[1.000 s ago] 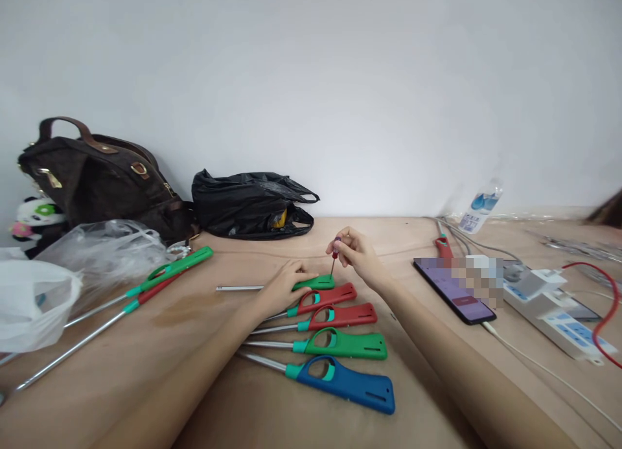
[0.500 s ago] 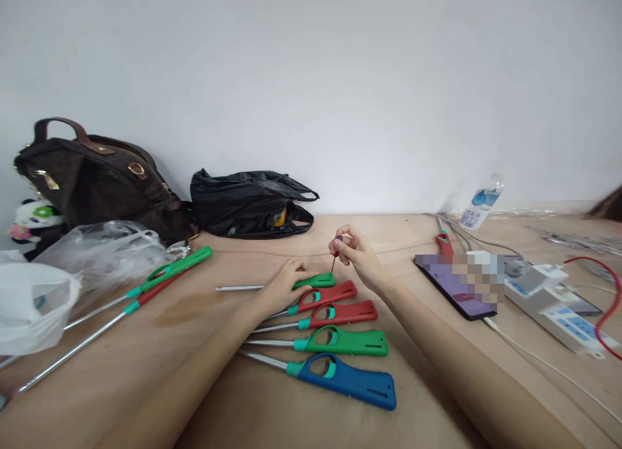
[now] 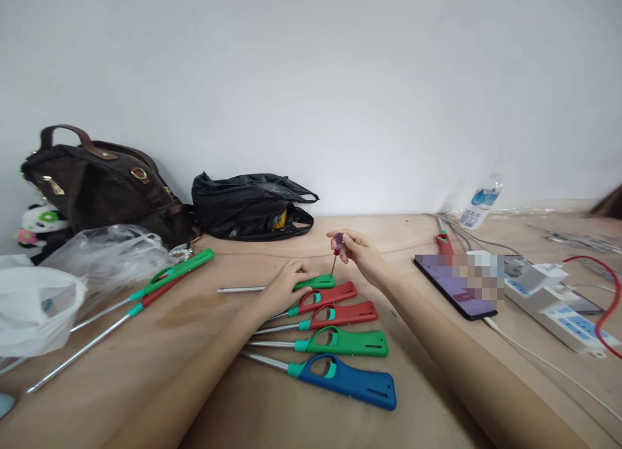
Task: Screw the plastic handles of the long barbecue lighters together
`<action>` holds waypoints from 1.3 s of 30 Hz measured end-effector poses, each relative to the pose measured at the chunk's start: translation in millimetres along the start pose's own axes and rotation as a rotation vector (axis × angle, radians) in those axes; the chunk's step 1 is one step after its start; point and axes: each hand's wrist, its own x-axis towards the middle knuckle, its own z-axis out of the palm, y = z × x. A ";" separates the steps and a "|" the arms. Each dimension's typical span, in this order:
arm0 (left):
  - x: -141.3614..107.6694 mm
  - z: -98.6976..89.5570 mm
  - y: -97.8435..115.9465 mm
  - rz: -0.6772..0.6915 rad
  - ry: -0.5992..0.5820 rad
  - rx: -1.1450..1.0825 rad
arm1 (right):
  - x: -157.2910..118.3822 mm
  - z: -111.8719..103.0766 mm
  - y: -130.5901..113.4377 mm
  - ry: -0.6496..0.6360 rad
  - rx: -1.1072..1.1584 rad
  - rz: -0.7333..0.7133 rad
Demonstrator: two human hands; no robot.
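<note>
My left hand [image 3: 284, 287] is closed over a green long-neck lighter [image 3: 319, 281], holding it flat on the table; the fingers cover its trigger part. In my right hand [image 3: 360, 251] a small screwdriver [image 3: 336, 251] with a red and purple handle is pinched upright. Its thin shaft points down, with the tip at the butt end of the green lighter's handle. Nearer to me a row of lighters lies fanned out: a red one [image 3: 343, 293], another red one [image 3: 358, 311], a green one [image 3: 364, 342] and a blue one [image 3: 364, 384].
Green and red lighters [image 3: 187, 267] lie at left by plastic bags [image 3: 39, 306]. Behind are a dark backpack [image 3: 111, 183] and a black bag [image 3: 253, 203]. A phone [image 3: 451, 287], a power strip [image 3: 558, 313], cables and a water bottle [image 3: 481, 203] stand at right.
The fingers of my right hand have shifted on the screwdriver's handle, showing more of it. The tip stays at the green lighter, and my left hand holds its place.
</note>
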 end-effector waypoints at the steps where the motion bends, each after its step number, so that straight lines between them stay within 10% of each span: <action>1: 0.0 -0.1 0.6 -0.003 -0.002 -0.001 | -0.5 0.6 -0.4 0.008 0.021 0.003; 39: -0.3 1.2 -2.1 0.016 -0.004 -0.005 | -1.0 5.9 -4.1 0.008 -0.050 -0.038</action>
